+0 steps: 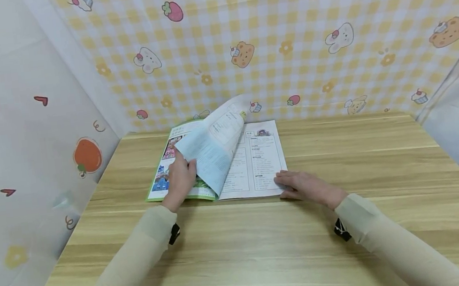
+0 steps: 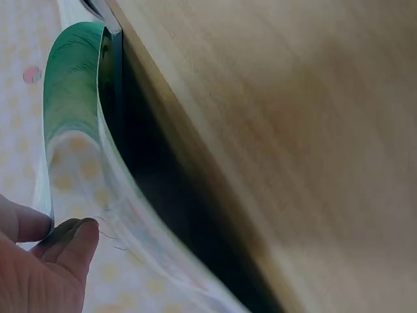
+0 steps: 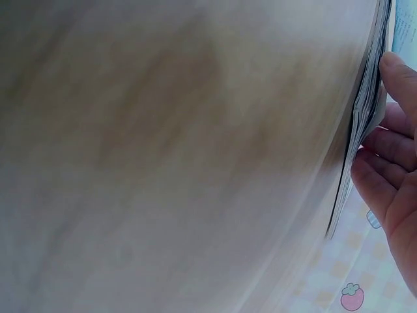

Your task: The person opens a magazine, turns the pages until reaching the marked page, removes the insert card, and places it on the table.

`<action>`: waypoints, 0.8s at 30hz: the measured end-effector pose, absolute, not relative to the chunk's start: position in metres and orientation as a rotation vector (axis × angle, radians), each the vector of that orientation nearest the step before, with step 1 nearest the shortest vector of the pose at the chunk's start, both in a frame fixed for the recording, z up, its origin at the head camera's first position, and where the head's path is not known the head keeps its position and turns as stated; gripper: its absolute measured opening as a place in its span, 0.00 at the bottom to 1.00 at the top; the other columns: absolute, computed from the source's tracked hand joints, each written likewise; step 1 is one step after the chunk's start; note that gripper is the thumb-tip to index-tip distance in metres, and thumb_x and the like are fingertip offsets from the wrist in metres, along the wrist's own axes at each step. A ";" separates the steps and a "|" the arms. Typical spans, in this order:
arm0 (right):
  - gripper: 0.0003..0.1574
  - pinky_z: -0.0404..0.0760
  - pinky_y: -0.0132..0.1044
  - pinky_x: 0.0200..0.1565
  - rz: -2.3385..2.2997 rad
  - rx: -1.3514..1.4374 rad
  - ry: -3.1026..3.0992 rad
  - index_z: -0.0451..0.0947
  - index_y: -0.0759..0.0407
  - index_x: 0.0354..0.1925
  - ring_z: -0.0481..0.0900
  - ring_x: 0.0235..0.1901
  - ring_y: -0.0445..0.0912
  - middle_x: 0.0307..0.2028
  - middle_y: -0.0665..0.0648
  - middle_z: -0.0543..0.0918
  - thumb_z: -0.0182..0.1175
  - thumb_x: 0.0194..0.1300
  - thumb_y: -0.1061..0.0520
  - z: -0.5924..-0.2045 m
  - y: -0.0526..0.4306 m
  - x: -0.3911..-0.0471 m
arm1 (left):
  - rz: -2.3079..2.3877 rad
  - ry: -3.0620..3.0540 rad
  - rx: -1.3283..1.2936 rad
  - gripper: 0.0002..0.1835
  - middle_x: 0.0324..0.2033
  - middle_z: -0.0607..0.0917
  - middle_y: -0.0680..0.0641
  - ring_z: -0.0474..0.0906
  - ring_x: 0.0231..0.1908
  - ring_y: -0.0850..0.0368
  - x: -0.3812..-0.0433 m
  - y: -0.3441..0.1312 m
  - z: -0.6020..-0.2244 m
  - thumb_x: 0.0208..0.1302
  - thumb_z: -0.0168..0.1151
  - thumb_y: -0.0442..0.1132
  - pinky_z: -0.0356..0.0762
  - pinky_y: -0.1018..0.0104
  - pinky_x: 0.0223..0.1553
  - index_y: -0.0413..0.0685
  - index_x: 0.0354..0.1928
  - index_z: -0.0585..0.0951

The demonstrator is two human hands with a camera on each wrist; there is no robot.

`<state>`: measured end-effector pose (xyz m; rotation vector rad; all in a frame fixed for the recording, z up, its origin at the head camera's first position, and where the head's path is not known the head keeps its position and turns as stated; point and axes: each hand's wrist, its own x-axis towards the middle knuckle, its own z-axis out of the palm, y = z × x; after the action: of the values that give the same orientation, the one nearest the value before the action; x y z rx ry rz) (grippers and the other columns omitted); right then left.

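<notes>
Wooden table (image 1: 267, 247): one book (image 1: 257, 163), two hands (image 1: 180, 179) on it.

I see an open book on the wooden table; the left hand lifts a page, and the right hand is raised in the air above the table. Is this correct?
Not quite. The right hand is not in the air: it rests on the lower corner of the right-hand page of the book, as the head view shows. The rest is correct: the left hand lifts a page on the wooden table.

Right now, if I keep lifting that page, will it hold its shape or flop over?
Probably flop: the page already curves over while the left hand holds its edge. It looks thin, so likely light and easy to crease. The book may shift unless pinned; the right hand rests on its lower right corner.
</notes>
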<state>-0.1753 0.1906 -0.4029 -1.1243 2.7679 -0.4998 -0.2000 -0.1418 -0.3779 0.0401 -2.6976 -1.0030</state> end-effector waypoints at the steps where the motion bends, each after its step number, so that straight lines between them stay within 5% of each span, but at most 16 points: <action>1: 0.30 0.69 0.52 0.60 -0.501 -1.123 2.767 0.71 0.70 0.58 0.69 0.61 0.61 0.60 0.69 0.71 0.60 0.64 0.53 -0.403 0.191 -0.175 | -1.037 -2.699 0.080 0.40 0.12 0.73 0.46 0.61 0.09 0.60 -0.201 -0.143 -0.379 0.69 0.50 0.39 0.55 0.68 0.12 0.31 0.72 0.40; 14: 0.30 0.70 0.52 0.59 -0.510 -1.164 2.774 0.71 0.72 0.58 0.70 0.61 0.61 0.59 0.70 0.72 0.61 0.63 0.55 -0.405 0.193 -0.175 | -1.250 -2.702 0.448 0.48 0.14 0.73 0.48 0.65 0.10 0.60 -0.218 -0.154 -0.393 0.67 0.52 0.39 0.62 0.68 0.14 0.45 0.72 0.28; 19: 0.29 0.71 0.52 0.58 -0.509 -1.177 2.773 0.72 0.72 0.57 0.70 0.60 0.61 0.58 0.70 0.73 0.61 0.63 0.55 -0.406 0.193 -0.176 | -1.270 -2.665 0.471 0.52 0.22 0.77 0.43 0.70 0.17 0.57 -0.220 -0.157 -0.398 0.65 0.55 0.36 0.63 0.67 0.20 0.54 0.71 0.25; 24: 0.29 0.71 0.52 0.58 -0.515 -1.173 2.770 0.72 0.72 0.57 0.70 0.60 0.61 0.58 0.70 0.73 0.61 0.63 0.55 -0.406 0.193 -0.176 | -1.179 -2.735 0.400 0.53 0.41 0.81 0.31 0.75 0.29 0.48 -0.219 -0.160 -0.402 0.65 0.55 0.34 0.69 0.62 0.27 0.64 0.70 0.23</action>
<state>-0.1763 0.1930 -0.4065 -1.1725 2.7704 -0.5149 -0.2193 -0.1599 -0.4020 0.4000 -2.7346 -1.1785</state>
